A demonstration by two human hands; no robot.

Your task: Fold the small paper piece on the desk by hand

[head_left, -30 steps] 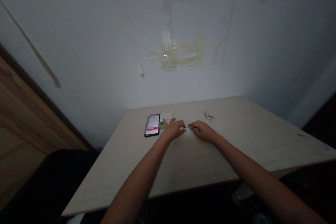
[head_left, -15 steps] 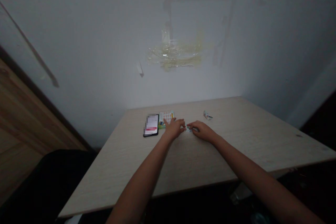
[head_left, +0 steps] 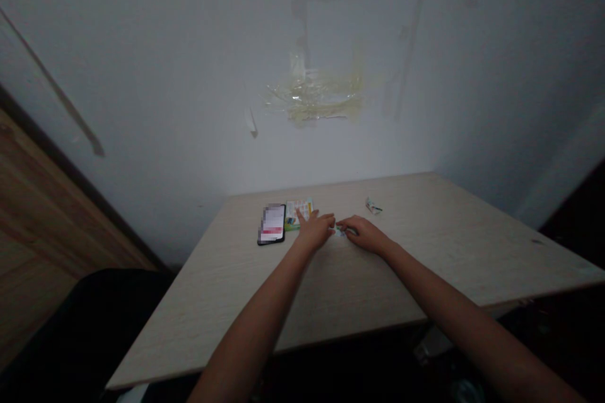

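Between my two hands a small flat piece (head_left: 339,232), whitish with blue and green, lies at or just above the table top; it is too small to name. My left hand (head_left: 316,230) is at its left edge, thumb and forefinger brought together there and the other fingers spread. From the other side my right hand (head_left: 363,234) pinches the piece with curled fingers. Just behind my left hand is a printed card or booklet (head_left: 293,206) with a green edge, partly covered by the fingers.
Left of the card lies a phone (head_left: 273,227) with its screen lit. A crumpled small wrapper (head_left: 373,206) rests farther back on the right. The pale wooden table (head_left: 227,302) meets a wall (head_left: 189,75) bearing old clear tape (head_left: 321,97).
My left hand has shifted very slightly toward the right, its fingertips closer to the small piece. My right hand stays almost in place. The view has moved a little.
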